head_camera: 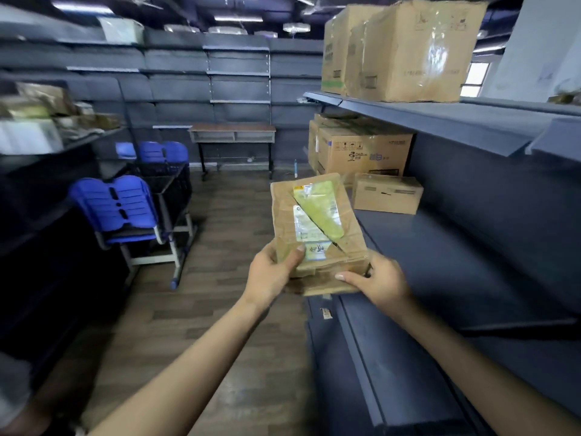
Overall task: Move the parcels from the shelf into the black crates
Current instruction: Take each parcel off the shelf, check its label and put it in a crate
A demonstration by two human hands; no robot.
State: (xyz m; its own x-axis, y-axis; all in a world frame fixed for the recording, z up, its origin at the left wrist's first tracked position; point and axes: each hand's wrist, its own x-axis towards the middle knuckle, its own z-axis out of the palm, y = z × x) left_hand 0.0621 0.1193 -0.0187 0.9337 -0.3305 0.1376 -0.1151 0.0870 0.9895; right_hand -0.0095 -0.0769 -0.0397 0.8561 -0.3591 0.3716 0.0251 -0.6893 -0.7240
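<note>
I hold a flat brown cardboard parcel (317, 228) with a yellow-green label and white stickers, in the air beside the front edge of the dark shelf (446, 253) on my right. My left hand (273, 269) grips its near left corner, thumb on top. My right hand (374, 281) grips the near right corner. A second brown piece shows under the parcel's near edge. Black crates (171, 190) stand on blue chairs at the left. A small cardboard box (388, 193) lies further back on the same shelf.
Large cardboard boxes (361, 149) stand at the shelf's far end and more (405, 48) on the upper shelf. Blue chairs (116, 206) stand left of the wooden floor aisle. A desk (232, 133) is against the back wall. Shelving with parcels (41, 118) lines the left.
</note>
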